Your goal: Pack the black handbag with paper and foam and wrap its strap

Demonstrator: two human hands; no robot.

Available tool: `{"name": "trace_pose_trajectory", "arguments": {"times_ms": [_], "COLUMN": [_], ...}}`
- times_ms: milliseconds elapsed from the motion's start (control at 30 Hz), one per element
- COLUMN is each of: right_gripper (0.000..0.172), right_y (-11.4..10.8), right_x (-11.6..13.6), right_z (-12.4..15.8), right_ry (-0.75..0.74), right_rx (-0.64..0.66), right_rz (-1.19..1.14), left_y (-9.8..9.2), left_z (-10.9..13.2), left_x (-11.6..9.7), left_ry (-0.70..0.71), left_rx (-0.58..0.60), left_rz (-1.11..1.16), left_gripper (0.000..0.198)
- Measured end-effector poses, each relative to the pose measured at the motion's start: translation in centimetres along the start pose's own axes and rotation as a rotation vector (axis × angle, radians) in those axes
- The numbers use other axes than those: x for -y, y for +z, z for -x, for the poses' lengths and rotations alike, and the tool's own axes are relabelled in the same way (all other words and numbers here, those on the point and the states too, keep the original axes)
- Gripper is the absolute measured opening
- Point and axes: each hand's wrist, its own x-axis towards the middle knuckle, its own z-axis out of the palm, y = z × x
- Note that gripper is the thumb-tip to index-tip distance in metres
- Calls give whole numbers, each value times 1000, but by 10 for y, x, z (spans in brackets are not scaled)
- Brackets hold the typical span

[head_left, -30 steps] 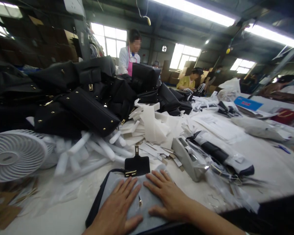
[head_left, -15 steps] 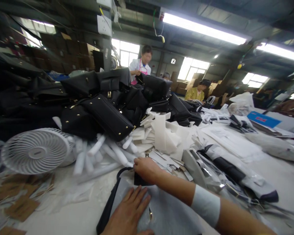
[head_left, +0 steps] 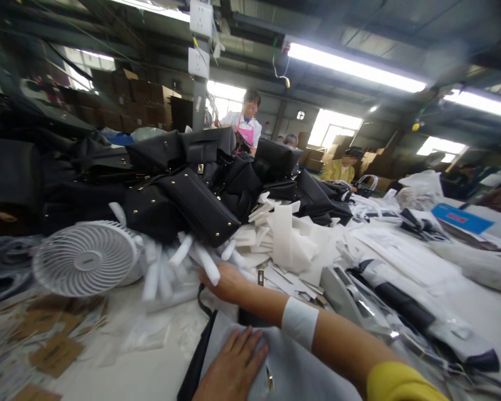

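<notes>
A black handbag (head_left: 197,359) lies on the table before me, its front under a thin greyish-white sheet (head_left: 309,365). My left hand (head_left: 234,365) rests flat on that sheet, fingers stretched out. Beside it a gold-coloured metal fitting (head_left: 269,377) shows. Reaching across the bag, my right hand (head_left: 224,283) is at the edge of a heap of white foam tubes (head_left: 152,281). One foam tube (head_left: 209,264) crosses in front of its fingers, which are mostly hidden; whether they grip it I cannot tell. A black handle (head_left: 202,301) curves up just below this hand.
A white fan (head_left: 87,260) stands at left, near brown tags (head_left: 56,353). Black bags (head_left: 198,206) pile up behind the tubes. White foam pieces (head_left: 284,239) and a grey tray (head_left: 338,295) lie to the right. Co-workers (head_left: 248,125) are farther back.
My right hand has moved from the bag's top edge leftward to the foam tubes. My left hand stays flat on the sheet. The view has shifted slightly.
</notes>
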Motion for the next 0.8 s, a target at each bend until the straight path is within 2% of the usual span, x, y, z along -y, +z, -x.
{"name": "trace_pose_trajectory", "arguments": {"times_ms": [67,167,267,333,400,567,800], "right_gripper": [11,22,27,27,31,23,10], "right_y": [-13,-39,-57,-59,-56,-51,-92], "right_x": [-12,-38,-61,-69,-72,-64,-13], "right_z": [9,33,69,93,110,124,138], "right_ry": [-32,3,241,411,522,622,524], "right_rx": [79,131,26,-34,-33,-15,-69], "right_rz": [-30,-98,-119,-141,-197,-359,-467], "left_y": [-6,-18,-27,-29,-28,-24,-27], "left_z": [0,-1,-1,-2,-1,-1,0], "left_x": [-2,-8,-14,-15,-15,-15,-17], "left_ry": [-13,-76,-140,-155,-155,-142,-136], "left_rx": [17,76,127,143,142,108,88], "left_rz": [57,155,219,232,226,197,172], "left_gripper": [75,85,84,81,80,77,75]}}
